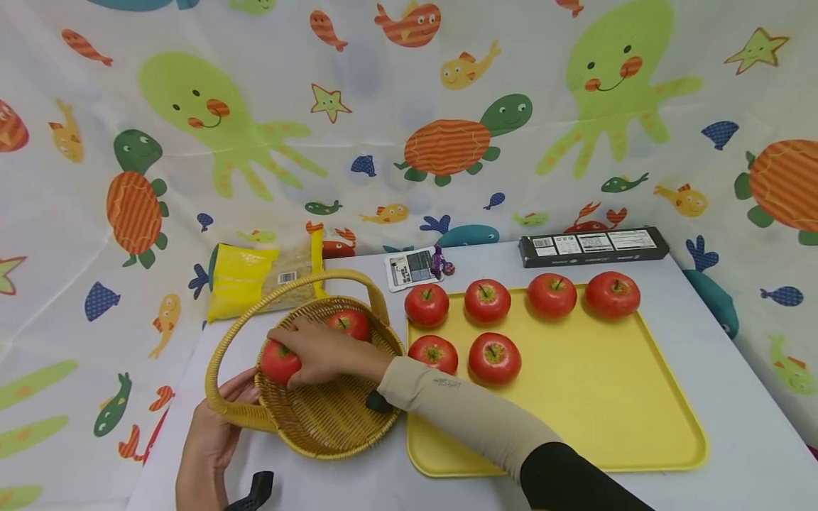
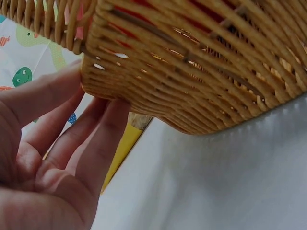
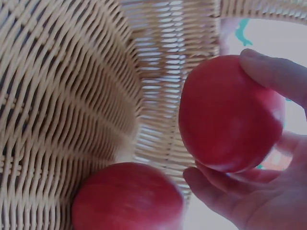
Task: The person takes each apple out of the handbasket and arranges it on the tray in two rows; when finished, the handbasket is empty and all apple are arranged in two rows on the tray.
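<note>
A wicker basket (image 1: 332,426) with a tall arched handle stands at the left of the white table. My right hand (image 1: 326,351) reaches into it and grips a red apple (image 1: 279,363) by the basket's far-left wall. In the right wrist view, thumb and fingers go around that apple (image 3: 230,115). Another apple (image 1: 350,324) lies in the basket, partly behind my right hand. At the basket's left side, my left hand (image 1: 214,433) holds the wicker wall near the handle's base. In the left wrist view, its thumb and fingertips touch the weave (image 2: 158,91).
Right of the basket, a yellow tray (image 1: 594,397) bears several red apples (image 1: 495,358). Behind the basket lies a yellow packet (image 1: 246,280). A small white-and-dark packet (image 1: 412,270), a purple-wrapped item (image 1: 438,261) and a long black box (image 1: 594,246) lie along the table's back.
</note>
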`<action>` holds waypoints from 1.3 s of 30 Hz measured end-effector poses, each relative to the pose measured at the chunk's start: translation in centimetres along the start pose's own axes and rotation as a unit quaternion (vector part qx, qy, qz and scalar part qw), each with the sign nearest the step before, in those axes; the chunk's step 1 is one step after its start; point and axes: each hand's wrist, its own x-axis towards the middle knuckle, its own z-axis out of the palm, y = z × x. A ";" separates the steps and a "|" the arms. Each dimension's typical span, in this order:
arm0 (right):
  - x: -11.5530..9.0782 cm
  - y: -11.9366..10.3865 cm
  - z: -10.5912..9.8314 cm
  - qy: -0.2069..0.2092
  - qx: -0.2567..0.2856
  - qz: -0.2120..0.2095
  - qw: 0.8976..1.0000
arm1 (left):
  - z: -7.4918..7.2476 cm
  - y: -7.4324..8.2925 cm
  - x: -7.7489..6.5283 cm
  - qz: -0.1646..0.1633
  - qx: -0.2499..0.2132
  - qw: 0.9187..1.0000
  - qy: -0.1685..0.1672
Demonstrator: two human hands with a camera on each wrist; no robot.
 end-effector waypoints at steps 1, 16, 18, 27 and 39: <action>-0.3 -0.1 -0.3 0.003 0.009 0.001 1.000 | 0.0 0.0 0.0 -0.001 0.001 1.000 0.001; -8.8 1.3 -2.9 0.056 0.237 0.048 0.969 | -0.2 0.5 0.0 -0.012 -0.015 1.000 0.019; -10.1 2.0 -2.8 0.076 0.265 0.055 0.960 | -0.2 0.6 -0.1 -0.009 -0.021 1.000 0.016; -15.2 4.6 -1.9 0.172 0.298 0.096 0.934 | -0.1 0.6 -0.1 -0.008 -0.031 0.999 0.008; -21.2 6.7 -2.5 0.270 0.314 0.113 0.903 | 0.2 0.4 0.0 -0.016 -0.029 0.999 0.012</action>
